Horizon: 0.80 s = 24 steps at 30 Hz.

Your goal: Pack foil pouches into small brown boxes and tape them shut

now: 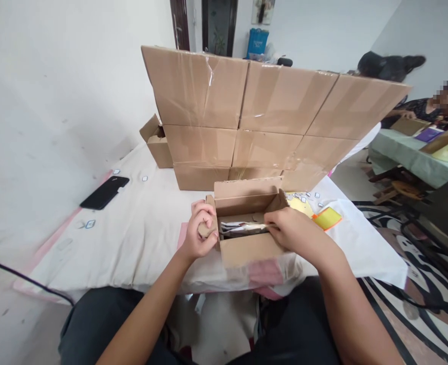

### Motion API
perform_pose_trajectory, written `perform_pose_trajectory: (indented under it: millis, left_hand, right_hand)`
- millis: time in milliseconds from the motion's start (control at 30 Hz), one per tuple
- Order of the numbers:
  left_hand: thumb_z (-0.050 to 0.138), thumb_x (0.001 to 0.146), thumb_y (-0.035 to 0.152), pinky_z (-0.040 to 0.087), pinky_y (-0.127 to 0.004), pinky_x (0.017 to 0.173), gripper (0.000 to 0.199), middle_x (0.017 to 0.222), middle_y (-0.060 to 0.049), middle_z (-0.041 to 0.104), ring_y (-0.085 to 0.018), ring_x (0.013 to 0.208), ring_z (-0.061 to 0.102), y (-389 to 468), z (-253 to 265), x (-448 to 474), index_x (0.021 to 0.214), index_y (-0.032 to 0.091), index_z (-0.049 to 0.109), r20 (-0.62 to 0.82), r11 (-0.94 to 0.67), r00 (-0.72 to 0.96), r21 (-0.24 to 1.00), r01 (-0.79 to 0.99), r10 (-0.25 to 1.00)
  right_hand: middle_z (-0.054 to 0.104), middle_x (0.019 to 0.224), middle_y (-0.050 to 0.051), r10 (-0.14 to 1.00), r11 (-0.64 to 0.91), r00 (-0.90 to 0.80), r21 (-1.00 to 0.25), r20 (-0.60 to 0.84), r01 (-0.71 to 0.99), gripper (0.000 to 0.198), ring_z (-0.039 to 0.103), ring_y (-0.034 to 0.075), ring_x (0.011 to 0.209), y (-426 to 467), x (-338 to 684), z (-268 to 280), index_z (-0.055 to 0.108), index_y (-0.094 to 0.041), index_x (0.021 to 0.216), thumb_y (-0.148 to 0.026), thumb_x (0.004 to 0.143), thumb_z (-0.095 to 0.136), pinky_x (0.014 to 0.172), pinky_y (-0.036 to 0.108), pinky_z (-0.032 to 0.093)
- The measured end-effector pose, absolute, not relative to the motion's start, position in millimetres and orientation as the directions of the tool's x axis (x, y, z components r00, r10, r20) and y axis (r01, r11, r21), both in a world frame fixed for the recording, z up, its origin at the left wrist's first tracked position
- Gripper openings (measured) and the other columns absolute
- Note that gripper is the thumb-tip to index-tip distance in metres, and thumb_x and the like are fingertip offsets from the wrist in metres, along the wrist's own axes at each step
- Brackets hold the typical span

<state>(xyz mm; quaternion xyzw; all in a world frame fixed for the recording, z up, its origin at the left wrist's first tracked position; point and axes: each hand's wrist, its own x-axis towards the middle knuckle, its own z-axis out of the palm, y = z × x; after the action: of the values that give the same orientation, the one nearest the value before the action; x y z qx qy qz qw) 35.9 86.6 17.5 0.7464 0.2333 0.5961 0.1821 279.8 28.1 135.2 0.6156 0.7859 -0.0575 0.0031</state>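
Cardboard box, flaps up, sits on the worktop between your two grips. Your left grip is curled closed round the cardboard at the box's left end. Your right grip reaches in over the right end, fingers drawn close at the near edge of some flat packets; fingertips are hidden down inside, so can't tell how firmly they pinch. Packets lie inside, stretching from your right grip toward your left, closer to the front wall. Front flap hangs out below and between the grips, back flap stands just beyond them.

To do this well: brace with your left so the box doesn't slide or tip. Hold the packets' edges level with your right, press them along the wall, don't bend the corners. Watch your right wrist against the torn-looking side edge; snag risk there. Mind the yellow packet beside your right forearm, easily brushed off line. Stacked cartons rise just behind both grips, so don't shove forward.
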Motion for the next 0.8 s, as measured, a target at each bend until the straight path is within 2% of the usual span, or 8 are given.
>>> perform_pose_trajectory:
  millis: [100, 200, 400, 633, 700, 800]
  left_hand:
    - [0.055, 0.07, 0.013, 0.039, -0.05, 0.096, 0.023, 0.097, -0.004, 0.054, -0.022, 0.094, 0.048, 81, 15, 34, 0.08, 0.023, 0.037, 0.817, -0.846, 0.221, 0.52, 0.117, 0.532]
    - [0.055, 0.069, 0.012, 0.039, -0.05, 0.095, 0.023, 0.097, -0.004, 0.055, -0.022, 0.092, 0.048, 75, 14, 30, 0.08, 0.023, 0.038, 0.818, -0.851, 0.237, 0.512, 0.117, 0.525]
    - [0.054, 0.07, 0.012, 0.04, -0.052, 0.096, 0.021, 0.098, -0.004, 0.056, -0.022, 0.093, 0.051, 75, 13, 27, 0.079, 0.023, 0.039, 0.809, -0.837, 0.213, 0.533, 0.125, 0.548]
    - [0.054, 0.069, 0.013, 0.043, -0.051, 0.093, 0.021, 0.098, -0.006, 0.057, -0.024, 0.094, 0.051, 80, 15, 31, 0.078, 0.023, 0.038, 0.809, -0.835, 0.207, 0.535, 0.128, 0.55]
    - [0.054, 0.069, 0.012, 0.043, -0.051, 0.092, 0.021, 0.098, -0.006, 0.057, -0.024, 0.095, 0.05, 82, 16, 33, 0.079, 0.023, 0.039, 0.804, -0.83, 0.208, 0.546, 0.116, 0.558]
    - [0.054, 0.07, 0.012, 0.043, -0.048, 0.091, 0.021, 0.101, -0.006, 0.055, -0.023, 0.097, 0.05, 83, 16, 35, 0.08, 0.023, 0.039, 0.782, -0.805, 0.198, 0.585, 0.097, 0.591]
  right_hand:
    - [0.059, 0.066, 0.003, 0.969, 0.218, -0.218, -0.014, -0.117, 0.976, 0.02, 0.049, 0.014, 0.058, 14, 276, 134, 0.052, -0.019, 0.068, -0.011, 0.085, 0.049, 0.056, 0.03, 0.017]
    - [0.059, 0.066, 0.003, 0.97, 0.197, -0.193, 0.009, -0.145, 0.98, 0.02, 0.048, 0.014, 0.058, 9, 279, 135, 0.051, -0.019, 0.068, -0.01, 0.085, 0.049, 0.057, 0.031, 0.017]
    - [0.059, 0.07, 0.001, 0.983, 0.178, -0.179, -0.031, -0.037, 0.984, 0.024, 0.05, 0.014, 0.063, 15, 294, 136, 0.046, -0.02, 0.067, -0.015, 0.09, 0.049, 0.06, 0.029, 0.024]
    - [0.059, 0.075, 0.001, 0.974, 0.209, -0.21, 0.016, 0.085, 0.978, 0.018, 0.055, 0.016, 0.069, 12, 298, 128, 0.049, -0.02, 0.073, -0.015, 0.09, 0.049, 0.061, 0.03, 0.025]
    - [0.06, 0.076, 0.002, 0.974, 0.215, -0.217, 0.036, 0.071, 0.976, 0.017, 0.056, 0.016, 0.069, 13, 299, 125, 0.05, -0.02, 0.073, -0.015, 0.09, 0.049, 0.061, 0.03, 0.025]
    - [0.062, 0.076, 0.001, 0.974, 0.226, -0.226, 0.02, -0.036, 0.974, 0.021, 0.055, 0.016, 0.067, 16, 299, 120, 0.05, -0.02, 0.071, -0.014, 0.091, 0.047, 0.06, 0.03, 0.024]
